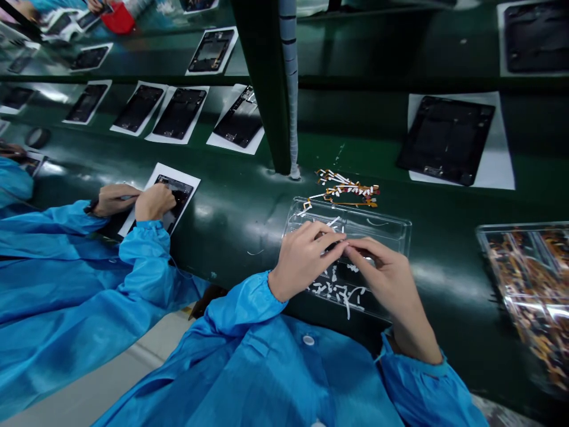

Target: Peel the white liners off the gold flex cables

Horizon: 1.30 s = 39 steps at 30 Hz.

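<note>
Above a clear plastic tray (405, 228), my left hand (302, 258) and my right hand (387, 277) meet at the fingertips, each closed in a pinch. Whatever lies between the fingers is too small and covered to name. Small white strips (340, 295) are scattered in the near part of the tray, below my hands. Just beyond its far edge lies a loose pile of orange-and-white flex cables (351, 190). One cable end reaches over the tray's far left corner, close to my left hand.
A second clear tray (482, 237), full of flex cables, stands at right. Black device housings (448, 139) lie on white sheets along the green bench (231, 204). A green post (267, 89) rises ahead. At left, a co-worker's hands (153, 201) work on another housing.
</note>
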Available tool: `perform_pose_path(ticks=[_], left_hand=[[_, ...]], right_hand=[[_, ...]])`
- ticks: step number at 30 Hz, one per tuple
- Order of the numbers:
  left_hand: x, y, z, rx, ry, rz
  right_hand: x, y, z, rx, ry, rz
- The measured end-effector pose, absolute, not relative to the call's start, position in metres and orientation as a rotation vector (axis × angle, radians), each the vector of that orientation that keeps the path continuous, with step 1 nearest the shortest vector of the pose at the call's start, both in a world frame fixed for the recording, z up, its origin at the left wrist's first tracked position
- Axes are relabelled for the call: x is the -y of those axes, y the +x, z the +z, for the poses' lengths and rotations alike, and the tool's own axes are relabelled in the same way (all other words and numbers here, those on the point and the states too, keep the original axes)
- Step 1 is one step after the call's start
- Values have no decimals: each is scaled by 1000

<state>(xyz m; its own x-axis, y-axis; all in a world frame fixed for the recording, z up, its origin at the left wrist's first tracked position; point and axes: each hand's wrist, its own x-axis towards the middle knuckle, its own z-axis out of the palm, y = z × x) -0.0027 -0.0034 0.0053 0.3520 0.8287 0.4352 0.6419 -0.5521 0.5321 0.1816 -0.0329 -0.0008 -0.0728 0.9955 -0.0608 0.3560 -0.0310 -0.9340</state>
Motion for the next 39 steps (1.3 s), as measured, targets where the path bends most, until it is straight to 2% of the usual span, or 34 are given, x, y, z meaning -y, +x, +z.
perform_pose_path(ticks=[16,26,33,39], left_hand=[[2,-1,7,-1208,2498,857],[-16,-30,2,-1466,2199,908],[-3,-3,15,-1023,2073,822],[-1,1,18,-977,2054,881]], right_hand=[[32,186,5,1680,-1507,1090],[42,236,23,1498,-1582,1047],[31,216,29,1754,-1480,1185],[26,199,34,1796,-1442,1152]])
